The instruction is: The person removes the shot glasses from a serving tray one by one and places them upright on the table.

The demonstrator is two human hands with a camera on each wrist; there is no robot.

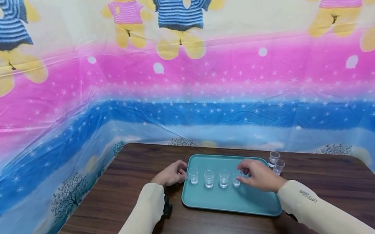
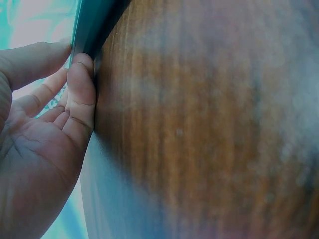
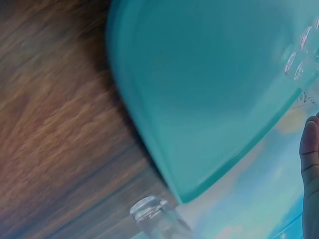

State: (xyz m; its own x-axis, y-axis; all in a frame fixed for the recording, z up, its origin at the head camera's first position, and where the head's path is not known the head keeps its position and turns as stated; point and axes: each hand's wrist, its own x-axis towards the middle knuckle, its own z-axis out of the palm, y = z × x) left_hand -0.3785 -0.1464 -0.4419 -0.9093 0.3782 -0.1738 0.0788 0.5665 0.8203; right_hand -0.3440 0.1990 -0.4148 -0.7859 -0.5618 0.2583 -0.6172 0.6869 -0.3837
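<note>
A teal tray [image 1: 250,200] lies on the dark wooden table [image 1: 133,198]. Several small clear glasses stand in a row on it, the leftmost [image 1: 192,176] near the tray's left rim. My left hand [image 1: 171,174] holds that rim; in the left wrist view its thumb [image 2: 35,59] and a finger [image 2: 82,89] pinch the tray edge [image 2: 89,25]. My right hand [image 1: 258,176] hovers over the tray's right half, its fingers curled round the rightmost glass [image 1: 236,182] of the row. The right wrist view shows the tray [image 3: 209,89] and one fingertip [image 3: 310,164].
Two more clear glasses [image 1: 273,158] [image 1: 279,166] stand on the table just off the tray's far right corner; one glass [image 3: 149,213] appears in the right wrist view. A patterned plastic sheet [image 1: 189,78] walls in the table's back and left side.
</note>
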